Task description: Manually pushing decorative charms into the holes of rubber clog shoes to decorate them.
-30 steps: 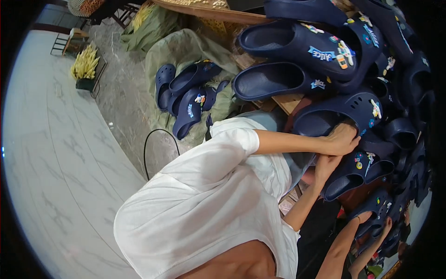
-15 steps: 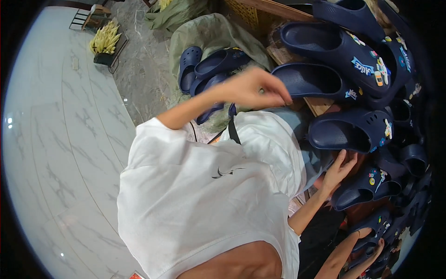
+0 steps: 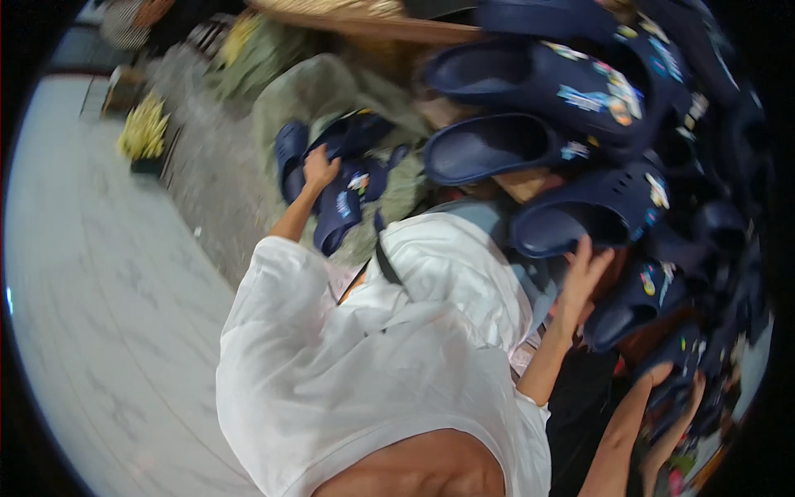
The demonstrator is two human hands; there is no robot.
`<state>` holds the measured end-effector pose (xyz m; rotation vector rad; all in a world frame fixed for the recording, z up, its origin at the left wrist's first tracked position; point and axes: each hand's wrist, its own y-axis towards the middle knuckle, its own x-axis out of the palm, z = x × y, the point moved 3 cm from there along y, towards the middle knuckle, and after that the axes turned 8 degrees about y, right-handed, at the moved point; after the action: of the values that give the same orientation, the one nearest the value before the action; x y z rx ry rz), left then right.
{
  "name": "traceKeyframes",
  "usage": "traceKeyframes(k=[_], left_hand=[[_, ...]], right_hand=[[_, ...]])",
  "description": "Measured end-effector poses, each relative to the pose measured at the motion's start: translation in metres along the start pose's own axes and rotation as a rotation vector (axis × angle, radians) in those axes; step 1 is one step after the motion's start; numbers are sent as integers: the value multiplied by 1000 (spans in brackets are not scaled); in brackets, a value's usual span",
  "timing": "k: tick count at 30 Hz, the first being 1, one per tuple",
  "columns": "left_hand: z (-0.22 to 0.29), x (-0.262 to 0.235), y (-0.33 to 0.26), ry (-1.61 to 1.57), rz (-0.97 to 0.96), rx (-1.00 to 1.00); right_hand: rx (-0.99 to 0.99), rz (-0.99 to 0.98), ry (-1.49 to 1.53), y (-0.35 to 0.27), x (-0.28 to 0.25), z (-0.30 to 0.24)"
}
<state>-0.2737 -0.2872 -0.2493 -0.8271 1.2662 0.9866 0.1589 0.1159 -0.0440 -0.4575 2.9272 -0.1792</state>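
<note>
My left hand reaches to a small group of navy clogs on a green sack; its fingers touch or lie just over them, but blur hides their grip. Beside it are a plain clog and a clog with colourful charms. At the right, my right hand has its fingers stretched and apart, fingertips at the near edge of a navy clog. No held item shows in it. Another charm-decorated clog lies just right of that hand.
Navy clogs with charms, such as one upper clog, crowd the right side. Another person's hands work among clogs at lower right. A wooden edge crosses the top. Yellow produce stands at far left.
My left hand has moved left, from beside the clogs on the right to the group on the sack. My right hand has stayed by the same clog. The whole view has shifted.
</note>
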Motion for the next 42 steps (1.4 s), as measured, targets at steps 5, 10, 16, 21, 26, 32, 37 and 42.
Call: traceKeyframes(k=[5, 10, 16, 21, 26, 32, 37, 42], left_hand=[[6, 35, 60, -325, -132, -73], [57, 86, 87, -394, -282, -265], [64, 86, 75, -690, -391, -333], [38, 40, 70, -903, 9, -546], [-5, -16, 65, -1056, 123, -800], [-21, -113, 73, -1745, 143, -717], [79, -253, 23, -2159, 132, -688], [161, -319, -2, -2351, -89, -413]], right_hand=[[-132, -6, -126, 13, 12, 0], [-173, -15, -2, 12, 4, -3], [-153, -86, 47, 1, 6, -20], [-131, -56, -138, -2, 3, -5], [-294, 139, -34, -8, -19, -5], [-383, 223, -141, -1, -42, -40], [-468, 25, 92, 29, -24, -122], [-490, -211, 250, 79, 18, -195]])
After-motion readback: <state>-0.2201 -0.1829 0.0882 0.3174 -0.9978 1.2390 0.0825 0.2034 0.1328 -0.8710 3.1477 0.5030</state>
